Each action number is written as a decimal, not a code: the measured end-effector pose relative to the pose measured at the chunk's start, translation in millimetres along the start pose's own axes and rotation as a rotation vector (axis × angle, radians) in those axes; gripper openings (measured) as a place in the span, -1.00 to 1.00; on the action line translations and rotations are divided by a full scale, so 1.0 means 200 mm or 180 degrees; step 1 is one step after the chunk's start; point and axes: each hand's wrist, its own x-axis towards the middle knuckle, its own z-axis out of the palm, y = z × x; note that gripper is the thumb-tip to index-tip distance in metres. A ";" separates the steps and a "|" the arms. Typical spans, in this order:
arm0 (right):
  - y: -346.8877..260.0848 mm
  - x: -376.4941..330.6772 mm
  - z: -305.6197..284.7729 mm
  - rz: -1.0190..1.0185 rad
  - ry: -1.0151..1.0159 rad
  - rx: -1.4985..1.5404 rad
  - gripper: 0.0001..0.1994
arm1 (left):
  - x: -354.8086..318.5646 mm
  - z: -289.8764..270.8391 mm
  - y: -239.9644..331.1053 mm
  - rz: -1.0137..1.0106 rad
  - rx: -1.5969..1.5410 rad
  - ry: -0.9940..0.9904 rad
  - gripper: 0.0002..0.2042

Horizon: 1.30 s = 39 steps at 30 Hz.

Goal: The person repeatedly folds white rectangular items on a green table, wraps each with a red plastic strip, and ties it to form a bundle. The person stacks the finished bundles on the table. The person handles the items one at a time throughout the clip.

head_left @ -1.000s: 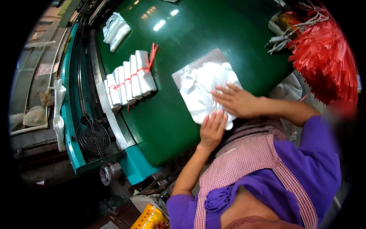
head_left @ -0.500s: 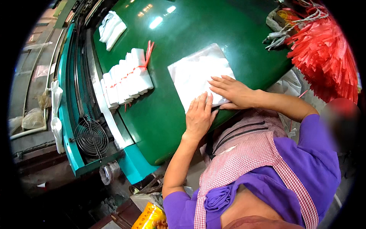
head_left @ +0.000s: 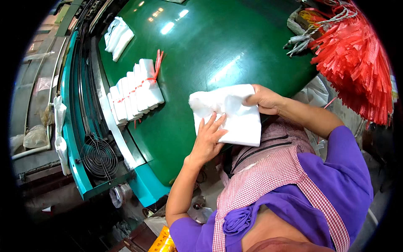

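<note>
A stack of white plastic bags lies at the near edge of the green tabletop, partly overhanging it, its far side rumpled and folded over. My right hand grips its right edge, the thumb on top and the other fingers mostly hidden. Spread fingers of my left hand rest on the left part of the stack, palm down. To the left lies a row of folded white bag bundles, tied together with red strips.
More folded white bags lie at the table's far left. A thick bunch of red plastic strips hangs at the right. Along the left runs a teal metal frame with a round wire guard. The green table has a rounded edge.
The flat, clear-edged stack is now folded over and pulled nearer. My right hand has gone from lying flat to gripping its edge; my left fingers have spread apart.
</note>
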 end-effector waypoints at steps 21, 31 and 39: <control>-0.10 -0.16 0.17 -0.1345 -0.0670 -0.5824 -0.41 | 0.15 0.01 0.05 -0.0306 0.0911 0.0628 -0.61; -0.12 0.16 0.07 -0.1424 0.0493 -0.4632 -0.65 | 0.18 -0.10 -0.18 -0.1160 0.0814 0.1054 -0.83; -0.12 -0.02 -0.22 -0.2176 0.2232 -0.0501 -0.63 | 0.32 -0.08 -0.06 -0.0869 -0.0305 0.0611 -0.60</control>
